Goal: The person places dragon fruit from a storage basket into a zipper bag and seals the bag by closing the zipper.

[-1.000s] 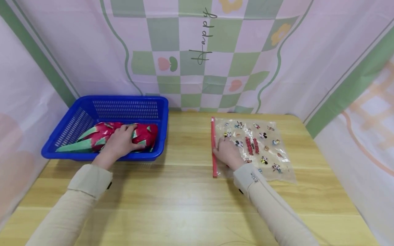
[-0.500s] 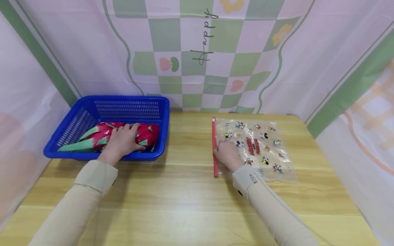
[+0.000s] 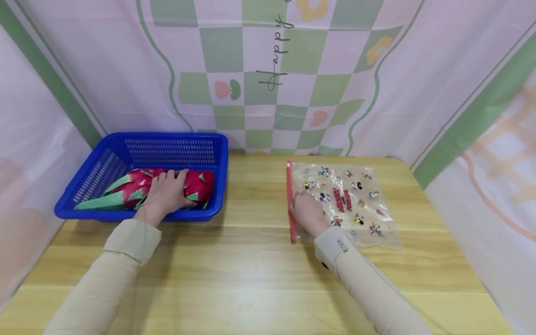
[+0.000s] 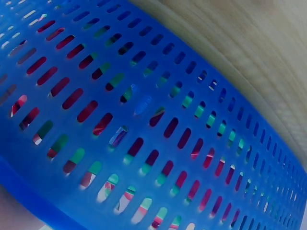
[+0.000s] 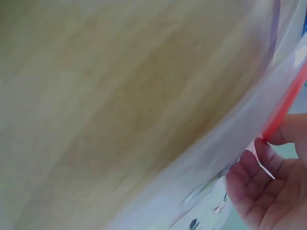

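Observation:
In the head view a shiny red and green dragon fruit plush (image 3: 197, 185) lies in the blue basket (image 3: 176, 153). My left hand (image 3: 165, 193) reaches over the basket's near rim and grips the plush from above, fingers spread across its middle. From the left wrist, the basket's slotted wall (image 4: 144, 103) hides this hand's fingers, and red and green show through the slots. At the right, a clear zip bag (image 3: 364, 204) printed with small cartoon figures lies flat. My right hand (image 3: 307, 211) pinches its red zip edge (image 5: 288, 98) between thumb and fingers, slightly lifted in the right wrist view.
Both things stand on a wooden table (image 3: 251, 265), with bare wood between basket and bag. A checkered green and white cloth (image 3: 259, 93) hangs right behind the table, and more cloth closes in both sides.
The left wrist has shifted slightly to the right while its fingers stay on the plush. My right hand keeps its pinch on the bag's zip edge. Basket and bag have not moved.

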Demonstrator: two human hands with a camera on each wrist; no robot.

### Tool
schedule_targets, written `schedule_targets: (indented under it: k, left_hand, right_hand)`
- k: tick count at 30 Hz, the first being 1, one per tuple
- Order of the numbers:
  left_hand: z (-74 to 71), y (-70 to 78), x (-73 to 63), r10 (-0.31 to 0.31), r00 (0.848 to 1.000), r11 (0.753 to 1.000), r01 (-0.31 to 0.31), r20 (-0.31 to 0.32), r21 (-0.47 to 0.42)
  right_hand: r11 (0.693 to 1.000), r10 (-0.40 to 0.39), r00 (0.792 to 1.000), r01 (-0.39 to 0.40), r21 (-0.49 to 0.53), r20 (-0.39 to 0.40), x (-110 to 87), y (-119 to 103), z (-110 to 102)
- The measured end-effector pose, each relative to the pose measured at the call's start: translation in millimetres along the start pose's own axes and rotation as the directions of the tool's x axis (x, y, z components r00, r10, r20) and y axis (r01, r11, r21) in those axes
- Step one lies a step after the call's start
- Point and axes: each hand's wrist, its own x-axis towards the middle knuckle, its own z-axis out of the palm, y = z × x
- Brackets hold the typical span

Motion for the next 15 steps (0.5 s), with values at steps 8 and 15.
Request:
schedule_targets:
  k: [8,15]
  left_hand:
    - [2.6,-1.5,1.7,-0.013,1.0,0.999,0.013,0.008,-0.03]
    - [2.5,-1.1,2.6,-0.033,0.999,0.999,0.034,0.026,-0.035]
  right_hand:
    - [1.0,-0.009,0.999,0.01,0.011,-0.05,-6.8,-0.8,-2.1]
    - [0.996,-0.024,0.997,0.029,0.083,-0.068,-9.9,5.5,-4.0]
